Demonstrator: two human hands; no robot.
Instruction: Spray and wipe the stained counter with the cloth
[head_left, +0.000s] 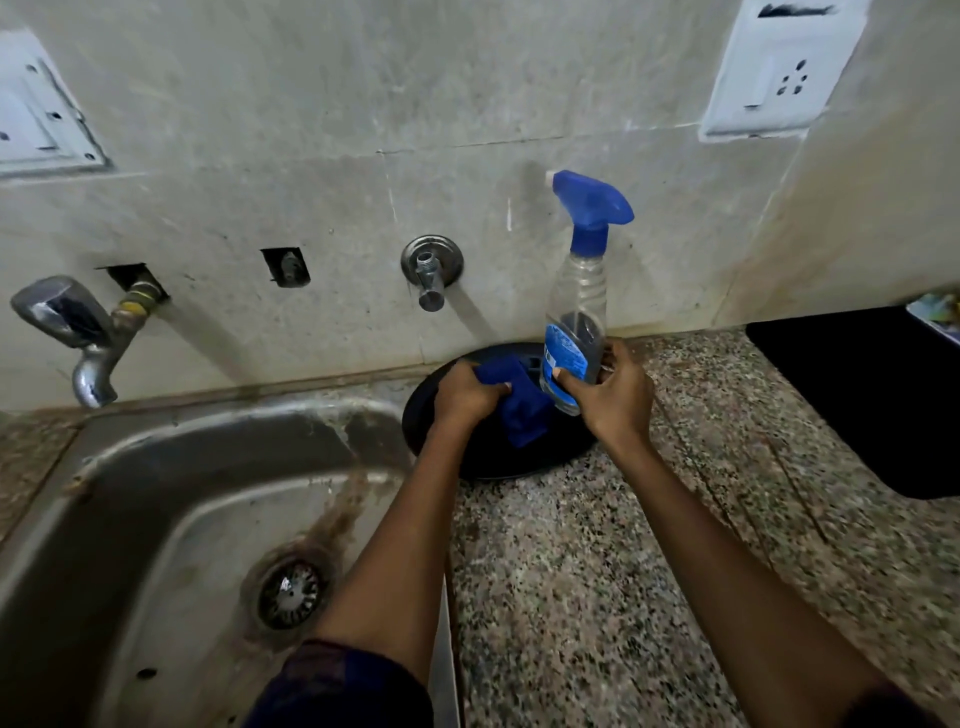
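A clear spray bottle with a blue trigger head stands upright at the back of the speckled granite counter, close to the wall. My right hand is wrapped around its lower part. A blue cloth lies folded on a black round plate just left of the bottle. My left hand grips the cloth's upper left part. Both hands sit side by side over the plate.
A stained steel sink with a drain lies to the left. A tap and a wall valve stick out from the wall. A black box stands at the right. Switch plates hang on the wall.
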